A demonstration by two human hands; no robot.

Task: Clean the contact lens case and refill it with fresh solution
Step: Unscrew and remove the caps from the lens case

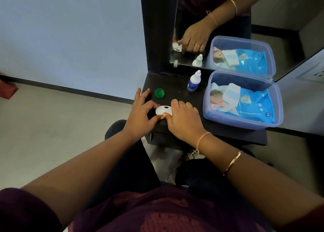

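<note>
Maroon patterned top [157, 212]; pink thread wristband [201, 139]; gold bangle [233, 162]; ring [189, 106].

Home dressing corner: mirror [219, 26], wet-wipes tub [242, 124].

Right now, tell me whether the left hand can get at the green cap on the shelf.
Probably yes. The left hand rests on the white lens case, and the green cap lies just beyond its fingertips on the dark shelf. Nothing stands between them; the solution bottle sits off to the right.

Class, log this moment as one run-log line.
left hand: fingers on lens case | right hand: over case's right side | green cap: off, on shelf | solution bottle: upright, untouched
</note>
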